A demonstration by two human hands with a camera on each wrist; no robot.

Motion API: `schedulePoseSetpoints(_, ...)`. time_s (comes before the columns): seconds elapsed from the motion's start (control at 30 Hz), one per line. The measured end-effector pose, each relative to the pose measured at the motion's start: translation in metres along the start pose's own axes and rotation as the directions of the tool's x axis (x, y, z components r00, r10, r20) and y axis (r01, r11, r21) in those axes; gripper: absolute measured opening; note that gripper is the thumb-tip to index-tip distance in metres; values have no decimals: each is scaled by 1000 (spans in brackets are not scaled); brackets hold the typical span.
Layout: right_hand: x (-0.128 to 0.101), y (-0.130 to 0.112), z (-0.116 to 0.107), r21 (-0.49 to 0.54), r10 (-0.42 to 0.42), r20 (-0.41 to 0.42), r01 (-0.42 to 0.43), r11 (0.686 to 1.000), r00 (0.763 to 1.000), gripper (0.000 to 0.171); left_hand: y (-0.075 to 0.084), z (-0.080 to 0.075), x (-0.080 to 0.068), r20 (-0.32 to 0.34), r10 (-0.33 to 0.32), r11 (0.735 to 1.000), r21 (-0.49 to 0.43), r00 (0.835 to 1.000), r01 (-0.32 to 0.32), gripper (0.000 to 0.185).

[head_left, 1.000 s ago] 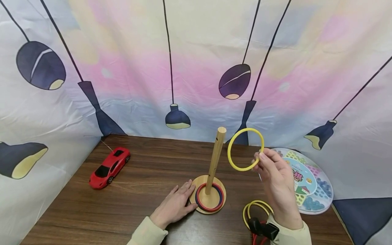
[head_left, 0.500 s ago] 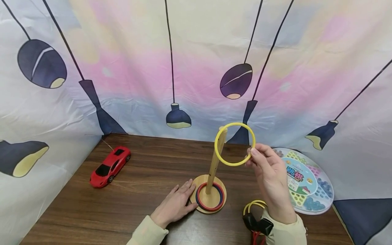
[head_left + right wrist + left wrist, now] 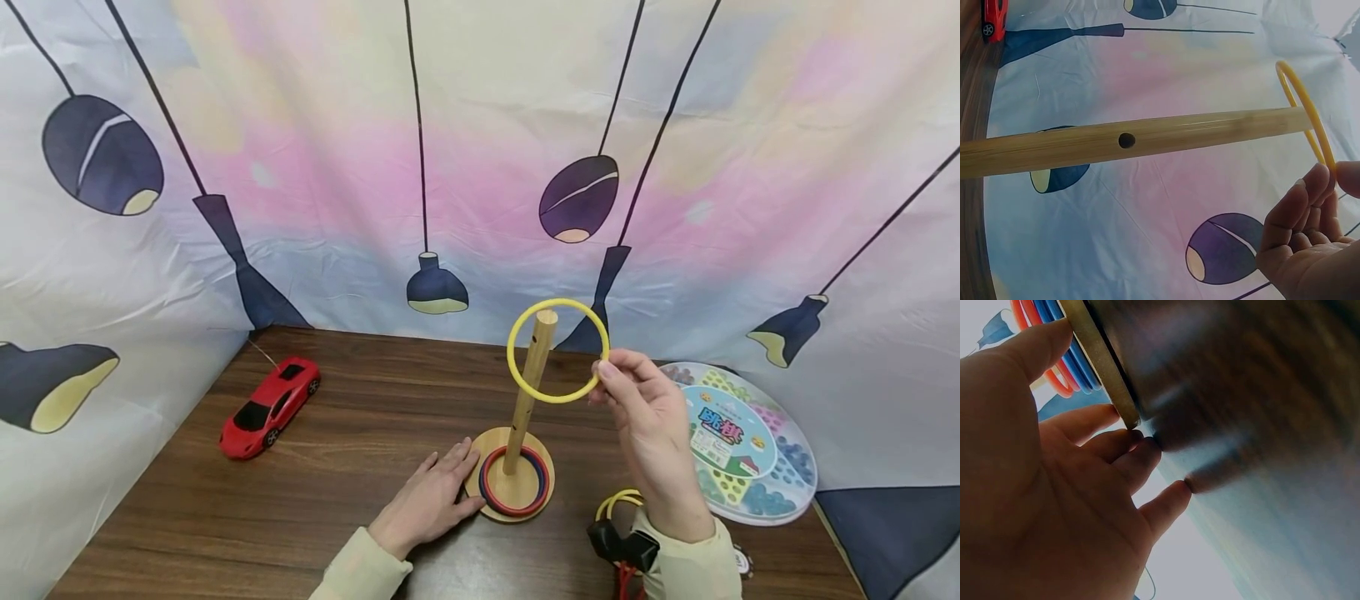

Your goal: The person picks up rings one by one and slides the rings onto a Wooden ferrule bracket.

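My right hand (image 3: 652, 425) pinches a thin yellow ring (image 3: 512, 348) at its right side, between thumb and fingers. The ring hangs at the top of an upright wooden peg (image 3: 522, 417); in the right wrist view the tip of the peg (image 3: 1179, 134) appears within the ring (image 3: 1319, 122). Red and blue rings lie around the peg's foot on the round wooden base (image 3: 489, 442). My left hand (image 3: 429, 507) rests with fingers spread at the left edge of the base. In the left wrist view, its thumb and fingertips touch the base's edge and the table.
A red toy car (image 3: 272, 408) stands at the left. At the right lies a round Chinese checkers box (image 3: 787, 467). More yellow rings (image 3: 611, 500) and red ones lie near my right wrist, partly hidden by a black wrist camera (image 3: 622, 546). A lamp-print cloth (image 3: 337, 208) hangs behind.
My right hand has carried the yellow ring leftward, from beside the peg to its top. The left hand has stayed at the base.
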State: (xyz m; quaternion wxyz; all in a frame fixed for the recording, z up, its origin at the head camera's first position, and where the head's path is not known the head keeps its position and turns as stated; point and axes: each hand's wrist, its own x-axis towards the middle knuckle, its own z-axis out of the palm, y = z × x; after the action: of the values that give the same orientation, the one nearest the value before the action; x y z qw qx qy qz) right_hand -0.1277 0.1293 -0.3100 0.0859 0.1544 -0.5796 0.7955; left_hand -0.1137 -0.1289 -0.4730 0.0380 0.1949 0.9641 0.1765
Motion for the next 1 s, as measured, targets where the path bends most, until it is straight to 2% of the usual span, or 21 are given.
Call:
schedulePoseSetpoints(0.2, 0, 6, 1, -64, 34, -2, -34, 997, 999, 26, 0, 1, 0, 1, 0, 1000, -4, 1000, 0, 70)
schedulePoseSetpoints(0.33, 1, 16, -1, -136, 45, -38, -50, 989, 998, 23, 0, 1, 0, -2, 5, 1000, -6, 1000, -5, 70)
schedulePoseSetpoints(0.5, 2, 35, -7, -283, 110, -71, -126, 951, 991, 22, 0, 1, -1, 1, 2, 1000, -10, 1000, -2, 70)
schedulePoseSetpoints(0.6, 2, 45, -10, -351, 189, -66, -200, 915, 980, 22, 0, 1, -1, -1, 2, 1000, -9, 1000, -2, 70)
schedulePoseSetpoints(0.7, 0, 56, -13, -447, 259, -41, -250, 859, 965, 18, 0, 1, -1, -7, 6, 1000, -3, 1000, -6, 70)
schedulePoseSetpoints(0.83, -4, 73, -20, -603, 336, 26, -253, 756, 942, 14, -1, 1, 0, -1, 7, 1000, 0, 1000, -7, 70)
schedulePoseSetpoints(0.9, -6, 81, -25, -656, 369, 65, -239, 716, 927, 13, -1, 1, 0, 6, 2, 1000, -2, 1000, -2, 70)
schedulePoseSetpoints(1.0, -8, 93, -30, -699, 407, 106, -223, 680, 907, 11, -1, 2, 1, 10, -6, 1000, -9, 1000, 6, 70)
